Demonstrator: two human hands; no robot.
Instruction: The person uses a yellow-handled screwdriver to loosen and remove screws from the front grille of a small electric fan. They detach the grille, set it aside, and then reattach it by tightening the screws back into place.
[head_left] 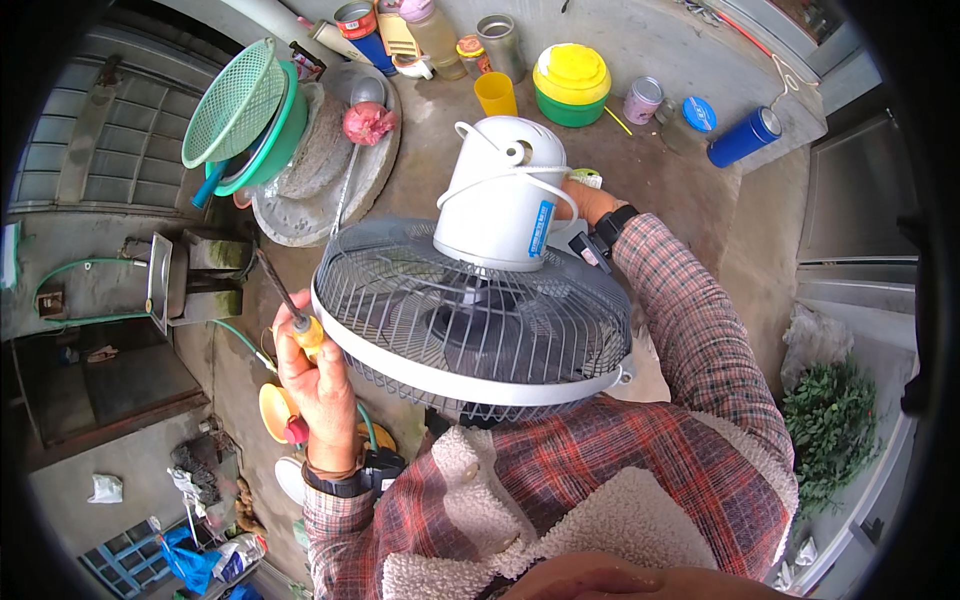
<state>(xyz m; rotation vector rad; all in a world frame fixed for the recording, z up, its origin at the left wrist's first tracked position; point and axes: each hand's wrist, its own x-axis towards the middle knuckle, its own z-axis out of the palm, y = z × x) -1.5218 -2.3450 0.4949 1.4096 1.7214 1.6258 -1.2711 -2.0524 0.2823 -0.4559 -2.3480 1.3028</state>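
Observation:
A white and grey electric fan [500, 205] is tilted in front of my chest, its round wire guard [475, 335] edged by a white rim. White cord loops round the motor housing. My right hand [590, 202] reaches behind the housing and grips the fan there; most of its fingers are hidden. Beside the guard's left edge, my left hand [325, 395] is closed round the yellow handle of a screwdriver [306, 332]. Its dark shaft points up and away, apart from the guard.
Green basins [240, 115] and a round stone slab [300, 225] stand at far left. Along the back wall are tins, jars, a yellow cup [495, 95], a yellow and green container [571, 85] and a blue cylinder [745, 137]. A leafy plant [830, 430] grows at right.

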